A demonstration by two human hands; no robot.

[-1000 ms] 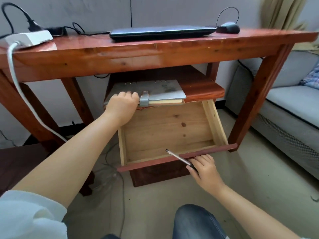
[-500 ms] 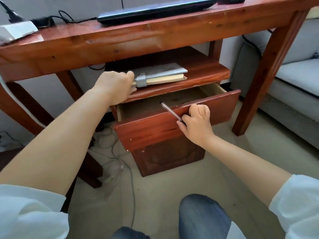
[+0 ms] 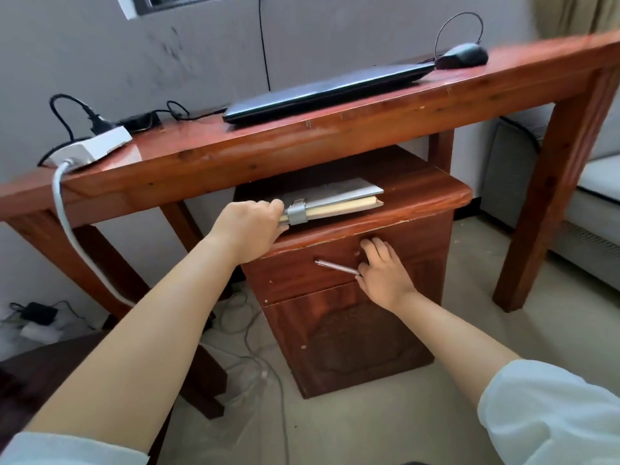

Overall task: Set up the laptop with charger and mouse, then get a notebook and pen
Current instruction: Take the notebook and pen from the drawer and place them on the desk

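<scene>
Your left hand (image 3: 246, 229) grips the grey clasped notebook (image 3: 330, 201) at the glossy wooden cabinet's (image 3: 432, 199) front-left corner. Your right hand (image 3: 382, 270), fingers pressed flat against the drawer (image 3: 302, 273), pinches the slim metal pen (image 3: 335, 266).

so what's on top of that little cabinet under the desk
A notebook with a grey strap lies on the cabinet top, and the left hand grips its near end. The right hand, holding a pen, presses the shut drawer; its inside is hidden.
</scene>
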